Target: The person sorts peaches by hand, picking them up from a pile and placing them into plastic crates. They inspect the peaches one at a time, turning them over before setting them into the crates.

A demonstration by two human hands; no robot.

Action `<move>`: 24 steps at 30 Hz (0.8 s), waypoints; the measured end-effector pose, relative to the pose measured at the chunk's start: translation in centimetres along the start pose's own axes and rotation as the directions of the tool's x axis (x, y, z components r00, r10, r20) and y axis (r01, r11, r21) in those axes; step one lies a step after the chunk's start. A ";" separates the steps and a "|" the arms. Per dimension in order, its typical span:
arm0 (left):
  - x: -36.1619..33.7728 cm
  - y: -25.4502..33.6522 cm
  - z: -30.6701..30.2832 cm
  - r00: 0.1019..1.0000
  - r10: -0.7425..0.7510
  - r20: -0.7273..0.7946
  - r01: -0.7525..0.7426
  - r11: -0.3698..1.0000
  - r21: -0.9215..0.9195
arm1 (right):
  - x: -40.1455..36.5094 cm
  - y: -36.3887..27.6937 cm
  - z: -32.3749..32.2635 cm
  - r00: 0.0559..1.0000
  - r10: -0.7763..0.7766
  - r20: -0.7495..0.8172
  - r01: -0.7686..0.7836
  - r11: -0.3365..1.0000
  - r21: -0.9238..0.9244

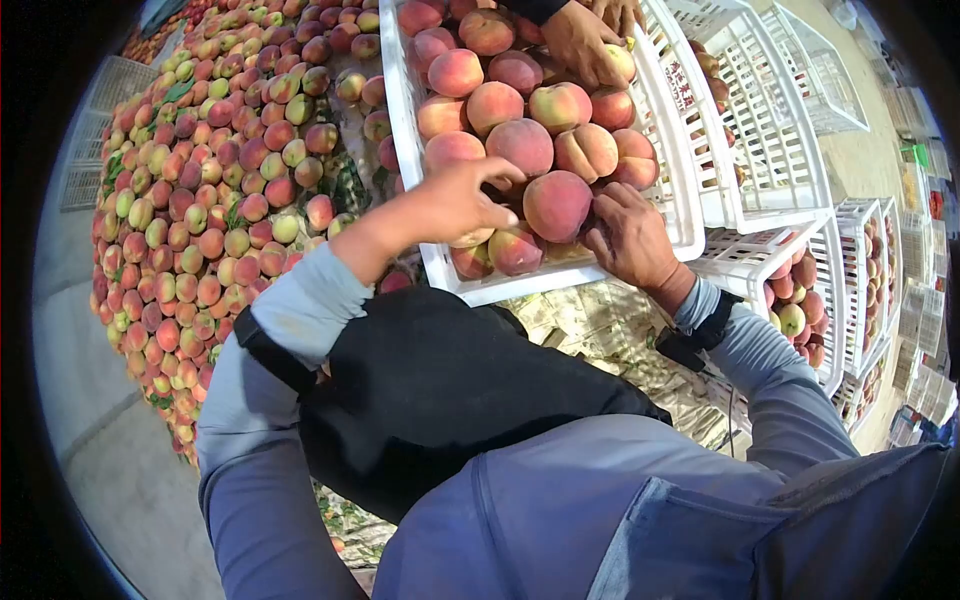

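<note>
Peaches (522, 147), red blushed over yellow, lie in a white plastic crate (560, 283) in front of me, packed close and touching each other. 1 large, dark red peach (557, 207) sits at the near side of the crate, between my 2 hands. My left hand (455, 205) reaches in over the crate's left wall, back of the hand up, thumb and index finger spread apart in an open curve over the fruit, just left of that peach. My right hand (632, 238) comes in at the near right corner, its fingers bent along the dark red peach's right side; the fingertips are partly hidden, so I cannot tell whether they grip anything. Both my forearms slant inward in grey-blue sleeves (785, 390), with a black band (275, 350) around each.

At the far right of the same crate, a co-worker's hand (582, 42) below a black sleeve (535, 8) has its fingers at a yellowish peach (620, 62); a 2nd hand (618, 12) beside it is cut off by the top edge.

To the right stands a slotted white crate (768, 110) with some peaches inside. Nearer me on that side, a lower crate (832, 300) holds more peaches. On my left spreads a big heap of loose peaches (200, 220) with a few green leaves among them.
</note>
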State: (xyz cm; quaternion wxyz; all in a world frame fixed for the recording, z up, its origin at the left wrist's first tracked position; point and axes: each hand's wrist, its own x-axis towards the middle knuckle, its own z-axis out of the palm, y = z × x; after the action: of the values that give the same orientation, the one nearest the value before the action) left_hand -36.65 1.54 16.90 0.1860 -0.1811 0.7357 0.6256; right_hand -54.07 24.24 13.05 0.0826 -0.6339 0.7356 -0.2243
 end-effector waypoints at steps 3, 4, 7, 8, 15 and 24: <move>-4.1 -0.1 -2.3 0.966 0.171 -0.194 -0.141 0.977 0.160 | -0.2 -0.1 0.0 0.997 0.069 -0.016 -0.068 0.993 0.095; -6.1 -0.3 -3.2 0.956 0.151 -0.253 -0.124 0.985 0.121 | -0.1 -0.2 0.0 0.995 0.099 -0.019 -0.096 0.986 0.139; -13.2 -1.9 -4.9 0.889 0.054 -0.455 -0.057 0.998 0.006 | 0.5 -1.3 -0.5 0.995 0.083 -0.046 -0.074 0.981 0.177; -15.6 -2.8 -5.3 0.869 0.002 -0.495 0.002 1.000 0.007 | 0.7 -1.5 -0.6 0.999 0.047 -0.002 -0.046 0.978 0.202; -25.9 -8.2 -2.1 0.664 -0.242 -0.707 0.007 0.948 -0.318 | 1.5 -3.2 -0.9 0.981 0.164 0.106 -0.181 0.969 0.169; -30.8 -15.0 0.1 0.540 -0.225 -0.811 -0.110 0.936 -0.333 | 3.5 -1.6 0.3 0.985 0.059 0.163 -0.061 0.998 0.004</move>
State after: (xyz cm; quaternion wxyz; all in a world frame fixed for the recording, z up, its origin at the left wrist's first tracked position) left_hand -2.49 0.37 19.54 -0.2031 -0.5122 0.6059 0.5738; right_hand -53.13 20.61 14.03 0.1522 -0.6273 0.7440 -0.1725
